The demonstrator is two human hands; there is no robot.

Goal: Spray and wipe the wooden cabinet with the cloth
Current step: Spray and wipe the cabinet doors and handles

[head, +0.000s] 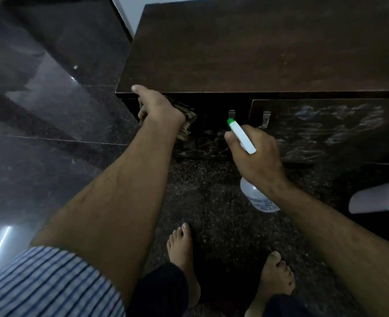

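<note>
The dark wooden cabinet (257,49) stands low in front of me, its flat top facing up and its two front doors below. My left hand (156,106) presses a brownish cloth (187,121) against the upper left of the left door, thumb resting on the top edge. My right hand (255,154) grips a clear spray bottle (255,195) with a white head and green nozzle (231,121), pointed at the left door near its metal handle (231,114). Wet streaks show on the right door (326,126).
Dark polished stone floor (40,110) spreads to the left. A speckled floor lies under my bare feet (182,248). A white plastic object (378,200) sits at the right edge. A white wall (129,8) is behind the cabinet.
</note>
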